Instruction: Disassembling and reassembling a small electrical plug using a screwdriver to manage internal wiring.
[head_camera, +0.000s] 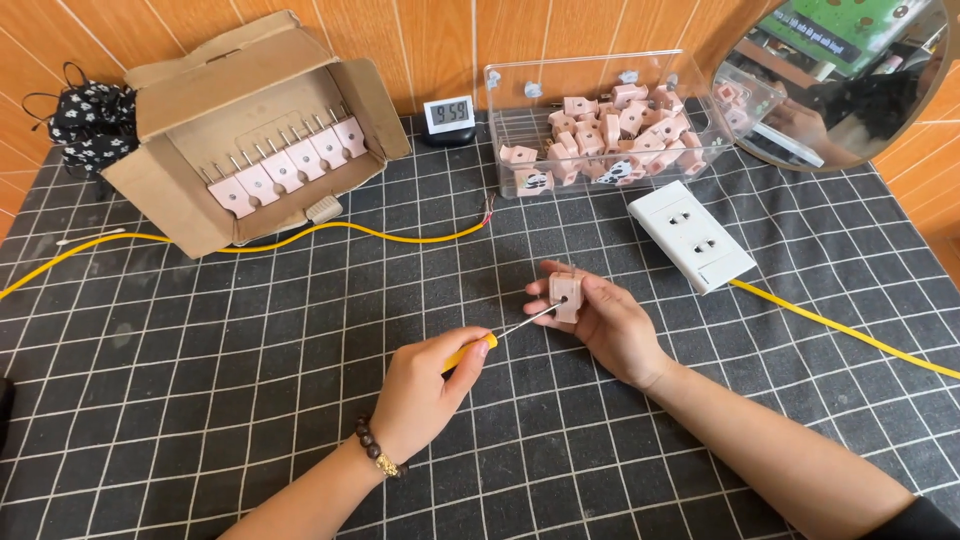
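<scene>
My right hand holds a small pink plug upright above the black grid mat, fingers wrapped around its sides. My left hand, with a bead bracelet at the wrist, grips a yellow-handled screwdriver. Its thin metal shaft points up and right, and the tip meets the face of the pink plug.
A clear plastic bin at the back holds several pink plugs. An open cardboard box at the back left shows a row of pink plugs with pins. A white socket strip with a yellow cable lies right. A small digital clock and round mirror stand behind.
</scene>
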